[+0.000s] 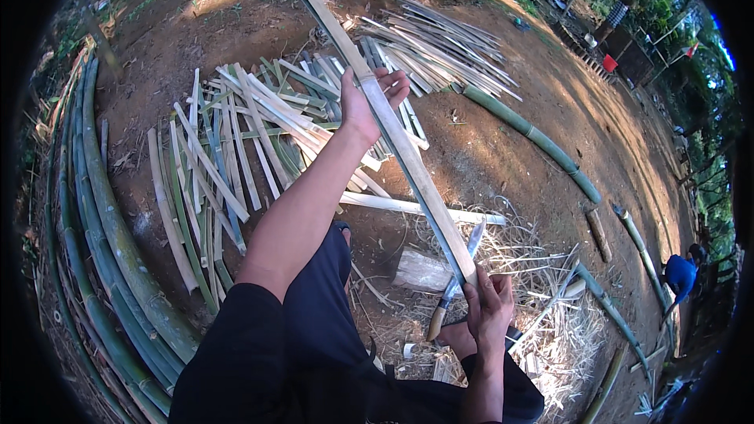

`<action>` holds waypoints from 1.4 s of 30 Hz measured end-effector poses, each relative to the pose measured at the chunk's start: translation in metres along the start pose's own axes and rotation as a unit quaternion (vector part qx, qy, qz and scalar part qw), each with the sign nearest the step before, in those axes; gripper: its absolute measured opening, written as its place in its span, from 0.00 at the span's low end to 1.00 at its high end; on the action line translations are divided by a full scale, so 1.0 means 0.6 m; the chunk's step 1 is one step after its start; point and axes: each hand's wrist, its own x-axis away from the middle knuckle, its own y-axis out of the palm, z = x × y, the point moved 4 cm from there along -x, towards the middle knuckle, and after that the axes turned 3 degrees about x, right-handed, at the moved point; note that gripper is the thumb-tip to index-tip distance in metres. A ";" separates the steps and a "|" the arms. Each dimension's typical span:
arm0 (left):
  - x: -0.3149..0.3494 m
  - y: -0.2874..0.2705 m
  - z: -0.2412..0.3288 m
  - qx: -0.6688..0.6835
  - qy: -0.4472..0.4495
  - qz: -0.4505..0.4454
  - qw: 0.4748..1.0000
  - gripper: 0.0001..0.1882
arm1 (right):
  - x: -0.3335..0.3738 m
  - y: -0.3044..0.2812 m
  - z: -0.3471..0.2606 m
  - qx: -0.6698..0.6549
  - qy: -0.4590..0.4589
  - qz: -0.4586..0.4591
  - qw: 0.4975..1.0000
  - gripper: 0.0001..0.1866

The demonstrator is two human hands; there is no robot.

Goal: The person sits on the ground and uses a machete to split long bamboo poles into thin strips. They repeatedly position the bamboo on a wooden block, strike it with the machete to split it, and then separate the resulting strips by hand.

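Observation:
A long split bamboo strip (408, 157) runs slantwise from the upper middle down toward my right knee. My left hand (363, 110) holds it from beneath, thumb on one side and loosely curled fingers on the other. Around its lower end, the thumb and fingers of my right hand (491, 302) are closed. Just left of that hand is a large knife with a wooden handle (436, 322); its blade passes behind the strip, beside a pale wooden block (422, 270).
Cut bamboo strips (236, 141) lie heaped ahead; a second pile (440, 43) is farther off. Long green poles (118, 220) line the left. Shavings (561, 330) cover the ground near my right foot. Bamboo poles (542, 140) lie rightward, where a person in blue (680, 276) bends.

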 end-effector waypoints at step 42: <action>-0.067 -0.066 0.098 -0.023 0.044 -0.058 0.997 0.31 | -0.051 0.000 0.040 -0.003 0.000 -0.030 1.000 0.33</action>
